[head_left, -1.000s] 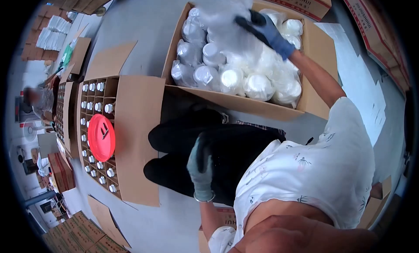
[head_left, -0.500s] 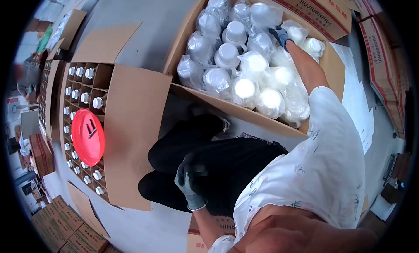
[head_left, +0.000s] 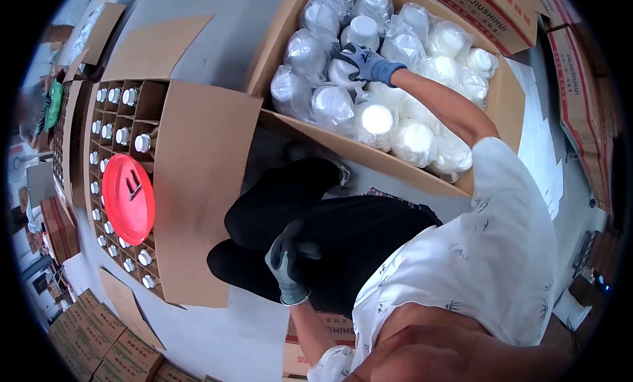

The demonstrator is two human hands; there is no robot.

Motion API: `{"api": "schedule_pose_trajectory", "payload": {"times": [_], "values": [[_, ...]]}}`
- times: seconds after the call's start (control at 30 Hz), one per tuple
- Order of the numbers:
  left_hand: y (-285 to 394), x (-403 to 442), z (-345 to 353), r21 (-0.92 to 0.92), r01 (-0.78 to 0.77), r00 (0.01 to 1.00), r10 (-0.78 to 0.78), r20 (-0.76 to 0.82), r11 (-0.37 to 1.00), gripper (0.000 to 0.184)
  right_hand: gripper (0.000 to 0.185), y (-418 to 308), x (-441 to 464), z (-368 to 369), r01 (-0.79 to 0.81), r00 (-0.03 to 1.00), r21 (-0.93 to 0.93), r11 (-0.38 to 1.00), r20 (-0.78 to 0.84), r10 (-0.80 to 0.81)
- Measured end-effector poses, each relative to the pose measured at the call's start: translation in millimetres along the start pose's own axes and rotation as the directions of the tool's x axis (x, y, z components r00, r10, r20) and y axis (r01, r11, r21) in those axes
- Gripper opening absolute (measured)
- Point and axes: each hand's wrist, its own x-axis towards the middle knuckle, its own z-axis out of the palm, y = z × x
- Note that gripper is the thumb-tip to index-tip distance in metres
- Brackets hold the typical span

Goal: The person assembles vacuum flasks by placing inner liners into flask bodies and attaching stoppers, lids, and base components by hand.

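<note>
1. The right hand [head_left: 369, 64] reached into the large carton [head_left: 316, 142] on the far side, its gloved fingers spread over a white bottle [head_left: 337, 72]; whether they gripped it, I cannot tell.
2. That bottle stood left of centre in the carton, among plastic-wrapped bottles [head_left: 417, 143].
3. The left hand [head_left: 289, 263], blurred, hung above the lap nearer by, fingers loosely bent and released.
4. At left, a red dish [head_left: 122, 214] rested on the divided carton [head_left: 204, 191].

White containers [head_left: 362, 32], red dish [head_left: 125, 214], black trousers [head_left: 343, 230], white shirt [head_left: 491, 234] sprigged dark
</note>
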Motion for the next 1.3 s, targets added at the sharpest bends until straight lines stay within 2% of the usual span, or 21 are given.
{"api": "schedule_pose_trajectory", "payload": {"times": [0.07, 0.13, 0.17, 0.2, 0.27, 0.3, 0.33, 0.37, 0.43, 0.53, 0.57, 0.67, 0.7, 0.9, 0.97, 1.03, 1.07, 1.13, 1.23, 1.27, 1.3], "values": [[1.9, -3.5, 0.0, -0.061, 0.09, 0.996, -0.09, -0.007, 0.994, 0.047, 0.055, 2.6, 7.8, -3.4, -0.071, 0.996, 0.085, 0.994, -0.045, 0.075], [2.4, -6.2, -1.1, -0.04, 0.07, 0.997, -0.071, -0.016, 0.997, 0.046, 0.045, 8.9, 7.5, -29.3, -0.154, 0.986, 0.258, 0.954, -0.017, 0.164], [2.0, -6.3, -1.7, -0.03, 0.06, 0.998, -0.061, -0.017, 0.998, 0.046, 0.035, -5.1, -4.0, -68.7, -0.193, 0.968, 0.269, 0.944, -0.103, 0.228], [-1.5, -6.5, -3.3, -0.05, 0.054, 0.998, -0.056, -0.027, 0.997, 0.045, 0.042, 29.0, 1.9, -55.2, -0.088, 0.975, 0.315, 0.945, -0.165, 0.146], [-9.8, -10.7, -8.1, -0.076, 0.052, 0.998, -0.055, -0.035, 0.996, 0.043, 0.055, 45.8, -5.7, -46.0, -0.129, 0.988, 0.323, 0.938, -0.039, 0.15], [-9.6, -11.0, -7.5, -0.069, 0.046, 0.998, -0.049, -0.041, 0.997, 0.043, 0.068, 52.1, -9.2, -27.5, -0.026, 0.994, 0.106, 0.994, -0.106, 0.037], [-9.3, -10.2, -4.7, -0.064, 0.034, 0.998, -0.037, -0.05, 0.997, 0.043, 0.077, 53.8, -12.8, -11.5, -0.066, 0.996, -0.02, 0.998, -0.068, 0.064], [-8.8, -9.9, -3.0, -0.06, 0.025, 0.998, -0.029, -0.062, 0.998, 0.043, 0.07, 52.4, -8.0, -6.0, -0.296, 0.949, 0.204, 0.933, -0.046, 0.311], [-8.6, -9.9, 2.2, -0.064, 0.024, 0.996, -0.029, -0.083, 0.998, 0.042, 0.055, 75.6, -1.8, 27.7, -0.525, 0.82, 0.409, 0.746, 0.008, 0.572], [-11.6, -10.4, 2.8, -0.072, 0.016, 0.996, -0.022, -0.083, 0.997, 0.042, 0.04, 100.2, 5.1, 51.0, -0.643, 0.659, 0.632, 0.433, 0.167, 0.734], [-12.1, -8.1, 2.6, -0.076, 0.006, 0.997, -0.012, -0.075, 0.997, 0.043, 0.022, 99.5, 5.9, 54.1, -0.696, 0.599, 0.645, 0.315, 0.28, 0.75], [-9.3, -7.5, 0.4, -0.099, 0.046, 0.997, -0.052, -0.062, 0.994, 0.047, 0.016, 98.5, 10.3, 52.0, -0.579, 0.627, 0.815, 0.021, 0.429, 0.649], [-9.4, -7.2, 0.6, -0.086, 0.031, 0.998, -0.036, -0.055, 0.996, 0.047, 0.019, 120.6, 19.2, 75.0, -0.623, 0.667, 0.781, 0.051, 0.496, 0.557], [-1.3, -7.5, -0.8, -0.094, 0.067, 0.995, -0.073, -0.065, 0.993, 0.048, 0.025, 135.7, 28.5, 109.3, -0.634, 0.671, 0.772, -0.048, 0.579, 0.463], [-1.1, -7.6, 1.2, -0.103, 0.09, 0.992, -0.099, -0.08, 0.991, 0.044, 0.024, 99.2, 13.6, 66.1, -0.427, 0.708, 0.9, -0.084, 0.391, 0.588], [-2.3, -4.2, 0.1, -0.059, 0.022, 0.998, -0.026, -0.063, 0.998, 0.043, 0.025, 59.8, 0.8, 11.5, -0.262, 0.714, 0.965, 0.01, 0.187, 0.674], [-3.1, -5.8, -0.9, -0.033, -0.006, 0.999, 0.004, -0.045, 0.999, 0.043, 0.028, 76.8, -3.9, 10.0, -0.426, 0.718, 0.88, 0.208, 0.189, 0.67], [-8.6, -6.3, -3.5, -0.081, 0.015, 1.0, -0.017, -0.022, 0.997, 0.045, 0.037, 96.0, -9.3, 10.6, -0.672, 0.652, 0.664, 0.329, 0.32, 0.687], [-3.2, -5.6, 0.2, -0.093, 0.022, 0.999, -0.024, -0.031, 0.995, 0.046, 0.053, 88.5, -7.0, 15.6, -0.637, 0.726, 0.566, 0.523, 0.212, 0.655], [-1.5, -6.0, 2.0, -0.089, 0.022, 0.999, -0.026, -0.039, 0.996, 0.045, 0.068, 80.4, -3.8, 22.4, -0.563, 0.777, 0.499, 0.659, 0.047, 0.628], [-2.7, -6.2, 1.9, -0.086, 0.011, 0.999, -0.015, -0.042, 0.996, 0.044, 0.073, 66.4, -4.1, 19.8, -0.518, 0.78, 0.555, 0.651, -0.005, 0.626]]}}
